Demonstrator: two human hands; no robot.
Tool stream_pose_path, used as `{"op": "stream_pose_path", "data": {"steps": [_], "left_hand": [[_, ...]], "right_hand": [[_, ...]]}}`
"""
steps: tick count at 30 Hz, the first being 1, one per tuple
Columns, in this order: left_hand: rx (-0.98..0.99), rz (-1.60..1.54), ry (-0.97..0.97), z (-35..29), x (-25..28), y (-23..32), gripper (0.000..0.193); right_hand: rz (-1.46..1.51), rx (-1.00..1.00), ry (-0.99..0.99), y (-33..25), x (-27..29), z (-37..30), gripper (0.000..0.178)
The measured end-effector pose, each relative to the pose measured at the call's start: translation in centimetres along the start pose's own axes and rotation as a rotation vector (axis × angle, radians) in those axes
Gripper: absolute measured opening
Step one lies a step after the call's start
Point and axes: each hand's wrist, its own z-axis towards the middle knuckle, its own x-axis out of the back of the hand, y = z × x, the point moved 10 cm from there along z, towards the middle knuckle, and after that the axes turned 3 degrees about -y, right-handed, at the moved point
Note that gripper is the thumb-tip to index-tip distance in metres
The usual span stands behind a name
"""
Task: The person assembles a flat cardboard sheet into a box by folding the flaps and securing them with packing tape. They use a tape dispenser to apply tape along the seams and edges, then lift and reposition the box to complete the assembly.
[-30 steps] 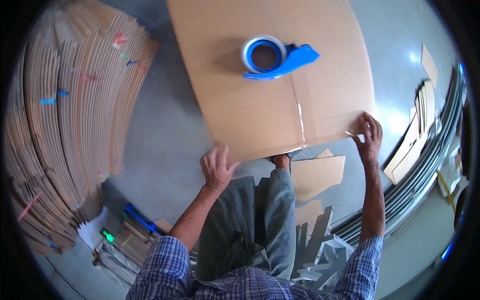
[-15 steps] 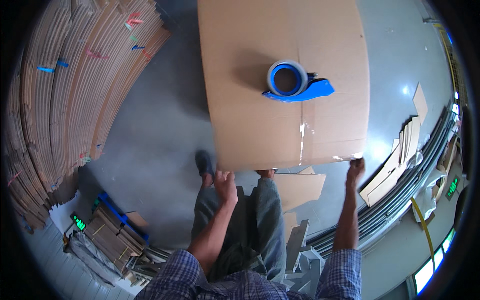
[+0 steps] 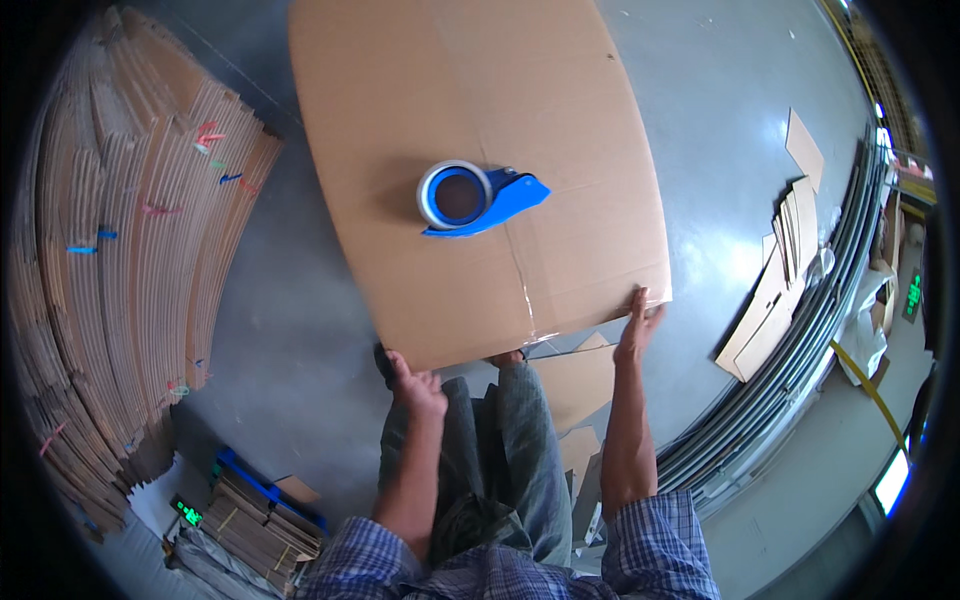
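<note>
Standing here watching someone with a big brown box right in front of their legs, both hands at its near end. Left hand is up at the near left corner with the fingers touching the cardboard, but honestly I can't tell if it's clamped on or just resting there. Right hand is at the near right corner, fingers spread and up against the edge, not closed around anything. Hands are well apart, box width between them. On top of the box, roughly mid-panel, sits a blue tape gun with a fat roll in it, nobody touching it. Shiny clear tape runs along the middle seam to the near edge. For the label nerds: the only marks I can spot are on two glowing green signs, one low on the left and one far right, both too small for me to make out. Left side is a huge row of flattened cardboard with bits of coloured tie poking out, and over on the right there's loose cardboard scraps beside a bundle of grey pipes.
</note>
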Motion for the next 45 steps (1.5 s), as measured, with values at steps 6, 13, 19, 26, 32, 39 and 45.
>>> {"op": "stream_pose_path", "data": {"steps": [6,13,19,26,32,39,45], "left_hand": [[-0.127,0.021,-0.115,2.9,1.1,2.1,0.093],[-0.833,1.163,0.249,-5.7,-4.0,12.9,0.071],[-1.539,1.604,-0.392,-15.5,-25.2,15.2,0.067],[-1.471,1.643,-0.77,-12.7,-33.4,17.8,0.041],[-1.051,1.539,-1.476,-15.4,-31.3,21.7,0.032],[-0.864,1.863,-1.267,-13.5,-31.1,19.2,0.052],[-0.569,1.973,-0.973,-6.7,-29.6,22.8,0.054]], "right_hand": [[0.152,0.028,0.0,0.8,2.5,6.8,0.059],[-0.317,0.219,-0.046,-4.3,2.4,5.0,0.065],[-0.299,0.669,-0.724,-18.9,-16.1,-3.4,0.079],[-0.675,0.468,-1.308,-19.4,-28.7,-5.2,0.069],[-0.305,-0.046,-1.441,-20.0,-22.7,-11.7,0.047],[-0.649,0.041,-1.155,-20.2,-19.9,-4.9,0.017],[-0.694,-0.209,-0.827,-23.0,-10.5,12.9,0.026]]}}
